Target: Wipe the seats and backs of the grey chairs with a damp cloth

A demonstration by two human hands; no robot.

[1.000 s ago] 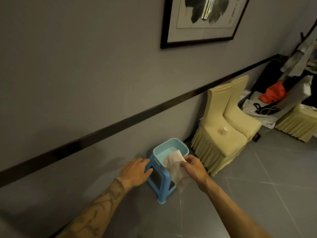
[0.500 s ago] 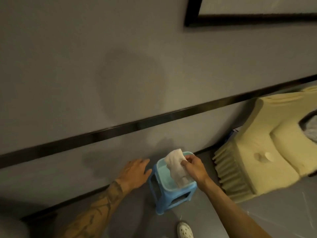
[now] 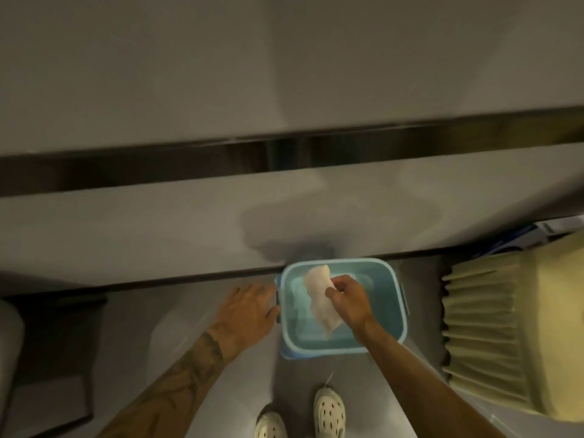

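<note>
Cloth (image 3: pixel 319 298), white and limp, pinched between the thumb and curled fingertips of the right hand (image 3: pixel 346 298), hanging over the middle of a light blue basin (image 3: pixel 393 281) that seems to hold water. Cannot tell whether the lower end touches the water. Left hand (image 3: pixel 249 311) flat, fingers straight and close together, fingertips at the basin's left rim, seemingly touching it.

Compared with a second ago: looks straight down now instead of out along the wall, with pale perforated shoes (image 3: pixel 328 412) newly in sight at the bottom edge. Cloth brought from the basin's near edge to above its centre. Left hand moved from beside the stool up to the rim.

Pale yellow chair cover (image 3: pixel 483 327), pleated skirt, just right of the basin. No grey chair clearly visible.

Probably the wetting step: cloth about to be dipped or wrung, wiping not yet begun.
</note>
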